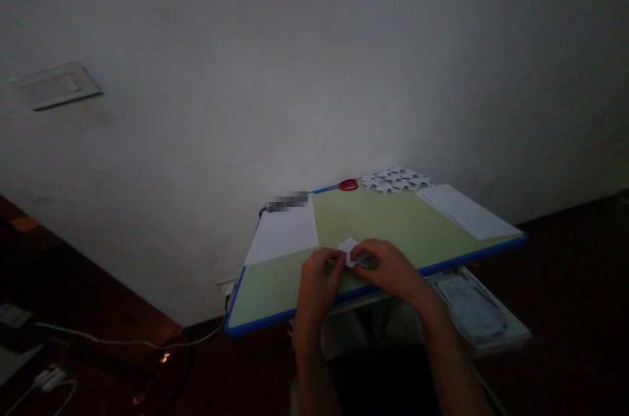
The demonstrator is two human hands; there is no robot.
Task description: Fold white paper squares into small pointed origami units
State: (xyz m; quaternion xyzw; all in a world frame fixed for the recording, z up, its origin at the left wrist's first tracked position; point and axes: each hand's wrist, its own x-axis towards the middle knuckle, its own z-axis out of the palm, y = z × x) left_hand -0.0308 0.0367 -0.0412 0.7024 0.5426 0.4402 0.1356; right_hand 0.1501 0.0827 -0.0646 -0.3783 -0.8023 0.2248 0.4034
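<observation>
A small piece of folded white paper (349, 245) is pinched between my two hands above the near edge of the table. My left hand (322, 272) grips its left side with thumb and fingertips. On the other side, my right hand (386, 265) has its fingers closed on the paper. The fingers partly cover the paper, so its exact folds cannot be made out. At the far side of the table lie several small folded paper pieces (397, 180) in a cluster. Red-handled scissors (348, 185) rest beside them on the left.
The pale green table (275, 291) has a blue rim and stands against the wall. White sheets (469, 211) lie at the right, and another white sheet (285, 232) at the left. A blurred dark object sits behind it. An open drawer (501, 337) juts out below right. A white cable (122, 342) runs low left.
</observation>
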